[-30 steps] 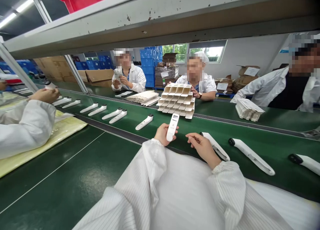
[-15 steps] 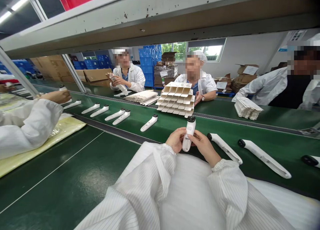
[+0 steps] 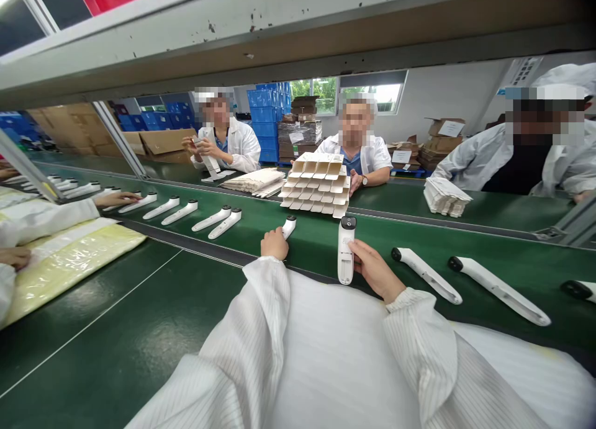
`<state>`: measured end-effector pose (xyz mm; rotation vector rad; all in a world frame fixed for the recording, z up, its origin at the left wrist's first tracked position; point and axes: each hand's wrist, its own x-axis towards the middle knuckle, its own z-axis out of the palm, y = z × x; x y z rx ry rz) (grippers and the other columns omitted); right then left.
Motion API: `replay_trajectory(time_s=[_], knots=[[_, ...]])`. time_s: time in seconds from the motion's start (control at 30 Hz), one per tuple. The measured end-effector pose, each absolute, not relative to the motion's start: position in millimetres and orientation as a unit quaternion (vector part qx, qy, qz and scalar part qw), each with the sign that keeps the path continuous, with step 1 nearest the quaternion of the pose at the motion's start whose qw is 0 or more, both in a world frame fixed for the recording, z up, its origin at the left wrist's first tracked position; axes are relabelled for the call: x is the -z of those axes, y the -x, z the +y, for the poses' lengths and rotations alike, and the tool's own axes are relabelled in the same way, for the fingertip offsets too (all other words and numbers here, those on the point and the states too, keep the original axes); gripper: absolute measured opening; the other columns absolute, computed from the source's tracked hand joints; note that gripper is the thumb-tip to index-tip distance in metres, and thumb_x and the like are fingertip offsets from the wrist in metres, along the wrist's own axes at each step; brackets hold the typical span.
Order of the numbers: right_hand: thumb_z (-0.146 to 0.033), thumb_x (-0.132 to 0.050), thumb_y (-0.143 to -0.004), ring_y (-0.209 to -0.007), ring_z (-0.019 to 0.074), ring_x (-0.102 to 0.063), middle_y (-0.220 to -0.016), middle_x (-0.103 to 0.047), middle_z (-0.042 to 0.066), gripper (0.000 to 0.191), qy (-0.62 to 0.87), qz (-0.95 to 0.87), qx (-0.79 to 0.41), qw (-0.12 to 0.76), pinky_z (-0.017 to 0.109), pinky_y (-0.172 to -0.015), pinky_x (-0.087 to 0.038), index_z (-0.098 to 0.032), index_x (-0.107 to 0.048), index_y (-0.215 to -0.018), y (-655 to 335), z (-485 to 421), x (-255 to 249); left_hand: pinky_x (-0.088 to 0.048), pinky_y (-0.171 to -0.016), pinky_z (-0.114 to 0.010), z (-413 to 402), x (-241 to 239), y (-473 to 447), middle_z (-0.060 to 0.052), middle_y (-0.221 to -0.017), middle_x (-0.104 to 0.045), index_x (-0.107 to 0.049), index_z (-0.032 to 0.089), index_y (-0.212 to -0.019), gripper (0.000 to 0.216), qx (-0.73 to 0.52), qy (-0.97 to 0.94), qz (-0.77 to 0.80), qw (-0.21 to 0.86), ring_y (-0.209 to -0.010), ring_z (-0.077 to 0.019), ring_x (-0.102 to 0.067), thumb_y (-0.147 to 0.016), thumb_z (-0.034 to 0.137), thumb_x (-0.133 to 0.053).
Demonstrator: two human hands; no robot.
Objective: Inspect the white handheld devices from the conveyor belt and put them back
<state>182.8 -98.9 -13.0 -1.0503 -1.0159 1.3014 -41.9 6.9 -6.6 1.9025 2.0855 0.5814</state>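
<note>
My right hand [image 3: 378,269] pinches a white handheld infrared thermometer [image 3: 345,246] from its right side. It stands black head up, with an open battery compartment low on the handle facing me. My left hand [image 3: 274,245] is closed around the lower part of a second thermometer [image 3: 289,226] at the near side of the green conveyor belt [image 3: 316,236]. Only that one's black head and upper body show; my fingers hide the rest. To the right of my right hand lie two more thermometers, a nearer one [image 3: 426,275] and a farther one [image 3: 500,291], their compartments open.
Several thermometers [image 3: 180,212] lie in a row along the belt to the left. A stack of open white boxes [image 3: 315,184] stands beyond the belt, before a co-worker. White foam sheets [image 3: 344,354] lie in front of me. A metal shelf [image 3: 279,38] crosses overhead.
My left hand has let go of the first thermometer and moved left onto another one on the belt. My right hand alone now holds the first. The view has shifted slightly.
</note>
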Motion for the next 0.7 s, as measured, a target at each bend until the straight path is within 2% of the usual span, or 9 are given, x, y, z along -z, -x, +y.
replay_trajectory(time_s=[0.07, 0.1, 0.23, 0.3, 0.43, 0.57, 0.63, 0.7], knots=[[-0.051, -0.060, -0.075, -0.084, 0.0183, -0.061, -0.096, -0.067, 0.004, 0.034, 0.452, -0.437, -0.546, 0.554, 0.028, -0.068, -0.049, -0.022, -0.062, -0.092, -182.0, -98.9, 11.7, -0.037, -0.093, -0.040, 6.8, 7.3, 36.0, -0.018, -0.120, -0.055, -0.052, 0.013, -0.118, 0.043, -0.256, -0.637, 0.696, 0.211, -0.117, -0.0302, -0.047, -0.075, 0.010, -0.049], [-0.051, -0.058, -0.076, -0.084, 0.0191, -0.062, -0.097, -0.067, 0.005, 0.034, 0.458, -0.440, -0.543, 0.550, 0.029, -0.069, -0.049, -0.021, -0.062, -0.092, -182.0, -98.6, 11.0, -0.040, -0.089, -0.036, 5.3, 6.5, 31.9, -0.016, -0.118, -0.056, -0.051, 0.014, -0.118, 0.042, -0.300, -0.610, 0.676, 0.286, -0.113, -0.0276, -0.050, -0.076, 0.012, -0.049], [-0.052, -0.052, -0.078, -0.073, 0.0196, -0.063, -0.088, -0.068, 0.007, 0.034, 0.537, -0.470, -0.482, 0.508, 0.031, -0.066, -0.049, -0.019, -0.058, -0.085, -187.8, -94.3, 13.4, -0.045, -0.060, -0.025, -10.5, -1.0, 11.1, -0.012, -0.098, -0.062, -0.057, 0.013, -0.101, 0.029, -0.409, -0.408, 0.474, 0.665, -0.079, -0.0166, -0.060, -0.080, 0.020, -0.039], [-0.048, -0.051, -0.078, -0.070, 0.0198, -0.062, -0.082, -0.067, 0.006, 0.029, 0.602, -0.503, -0.406, 0.469, 0.032, -0.065, -0.048, -0.019, -0.057, -0.083, -194.6, -90.2, 19.5, -0.040, -0.047, -0.022, -21.3, -5.1, -1.5, -0.011, -0.083, -0.062, -0.058, 0.012, -0.091, 0.026, -0.405, -0.318, 0.389, 0.764, -0.062, -0.0135, -0.056, -0.080, 0.023, -0.038], [-0.034, -0.053, -0.076, -0.077, 0.0242, -0.061, -0.084, -0.066, 0.007, 0.022, 0.699, -0.576, -0.200, 0.374, 0.037, -0.070, -0.046, -0.021, -0.062, -0.092, -209.0, -82.8, 36.0, -0.027, -0.036, -0.017, -39.3, -9.9, -26.0, -0.004, -0.063, -0.054, -0.058, 0.012, -0.089, 0.028, -0.396, -0.262, 0.337, 0.813, -0.046, -0.0092, -0.047, -0.083, 0.034, -0.042], [-0.027, -0.051, -0.077, -0.097, 0.0271, -0.057, -0.104, -0.062, 0.011, 0.029, 0.657, -0.625, -0.051, 0.419, 0.041, -0.085, -0.043, -0.022, -0.062, -0.103, -208.6, -83.5, 37.4, -0.036, -0.041, -0.019, -52.2, -8.1, -43.9, -0.006, -0.073, -0.060, -0.058, 0.013, -0.087, 0.024, -0.403, -0.266, 0.351, 0.802, -0.056, -0.0116, -0.056, -0.083, 0.033, -0.046], [-0.033, -0.049, -0.080, -0.098, 0.0256, -0.056, -0.109, -0.060, 0.010, 0.031, 0.619, -0.634, -0.078, 0.457, 0.042, -0.086, -0.044, -0.022, -0.060, -0.106, -200.6, -86.5, 31.1, -0.040, -0.046, -0.020, -57.7, -5.7, -49.9, -0.005, -0.078, -0.061, -0.056, 0.014, -0.090, 0.020, -0.425, -0.283, 0.363, 0.780, -0.062, -0.0127, -0.058, -0.080, 0.031, -0.052], [-0.041, -0.050, -0.081, -0.089, 0.0220, -0.059, -0.105, -0.061, 0.009, 0.034, 0.574, -0.624, -0.189, 0.495, 0.038, -0.080, -0.048, -0.022, -0.059, -0.107, -189.7, -89.9, 24.1, -0.039, -0.047, -0.019, -61.9, -4.0, -53.5, -0.002, -0.077, -0.060, -0.055, 0.017, -0.096, 0.026, -0.449, -0.318, 0.364, 0.751, -0.061, -0.0113, -0.056, -0.073, 0.026, -0.062]])
